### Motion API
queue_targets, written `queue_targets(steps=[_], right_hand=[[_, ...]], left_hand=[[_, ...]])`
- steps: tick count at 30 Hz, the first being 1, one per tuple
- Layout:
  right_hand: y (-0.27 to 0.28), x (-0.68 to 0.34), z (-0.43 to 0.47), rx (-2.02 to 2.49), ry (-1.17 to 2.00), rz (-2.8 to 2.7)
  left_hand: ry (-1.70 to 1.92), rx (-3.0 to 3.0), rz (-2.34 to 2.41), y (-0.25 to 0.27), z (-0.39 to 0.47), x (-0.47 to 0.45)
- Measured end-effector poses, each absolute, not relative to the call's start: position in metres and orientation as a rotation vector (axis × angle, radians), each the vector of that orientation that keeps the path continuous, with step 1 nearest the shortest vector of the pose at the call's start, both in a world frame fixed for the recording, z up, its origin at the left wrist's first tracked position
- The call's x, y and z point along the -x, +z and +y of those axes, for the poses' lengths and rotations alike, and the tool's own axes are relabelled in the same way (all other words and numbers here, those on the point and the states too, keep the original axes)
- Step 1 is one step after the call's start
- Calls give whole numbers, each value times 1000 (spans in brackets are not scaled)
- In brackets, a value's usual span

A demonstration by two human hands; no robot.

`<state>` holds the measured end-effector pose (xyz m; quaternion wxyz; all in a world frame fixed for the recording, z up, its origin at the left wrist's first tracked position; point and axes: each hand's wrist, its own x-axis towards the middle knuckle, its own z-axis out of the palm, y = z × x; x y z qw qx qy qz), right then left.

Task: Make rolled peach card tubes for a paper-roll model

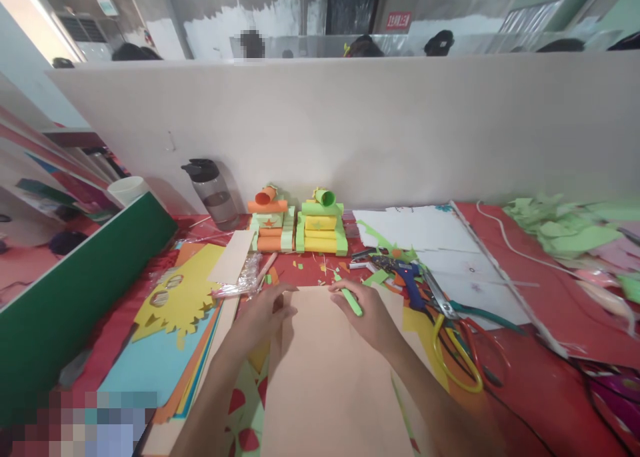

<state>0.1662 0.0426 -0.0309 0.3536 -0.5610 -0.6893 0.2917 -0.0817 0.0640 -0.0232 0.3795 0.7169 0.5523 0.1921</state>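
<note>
With fingers [283, 293] of the left hand [260, 320] loosely curved and slightly parted from the thumb, touches the sheet [333, 383] at its 11 o'clock corner; impossible to see whether pinching it or only resting on it. With the right hand [373, 317], grips a slim green tool [353, 300] between close-drawn fingers and thumb, near the sheet's 1 o'clock corner. Has the sheet, pale pink and flat, directly in front at the centre of the clock, running out of view at 6 o'clock and covering part of a spotted sheet [245, 403] at 8.

Faces a green model [320, 227] at 12 o'clock and an orange model [270, 223] just beside it at 11, both of rolled paper, before an upright panel [360, 123]. Farther out at 11, has a bottle [215, 200] near the panel. At 10, has yellow paper [200, 290] with a toothed edge, overlapping blue paper [155, 360] at 9; beyond both, a green board [90, 277].

At 2 o'clock, has a glue gun [411, 285] beside scissors [441, 297] among yellow, red and teal handles; at 1, white paper [420, 233]; far out at 2, heaped green scraps [565, 230] on the red table [555, 390].
</note>
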Motion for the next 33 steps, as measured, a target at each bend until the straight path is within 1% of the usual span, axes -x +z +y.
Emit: queue_targets(steps=[7,12,17,27,33], right_hand=[[-33,-165,44,1444,711,-1871],[-37,-161,46,1459,613,-1949],[-41,-159,46,1447,561,-1986],[-37,-163,49,1465,714,-1871],[-30,-172,51,1460,782,-1627]], left_hand=[[430,-1854,1427,-13,59,80],[411,-1940,1433,0,54,75],[334,-1942,1499,-1,53,77],[495,-1726,1468,-22,67,81],[811,-1506,1430,-17,67,68]])
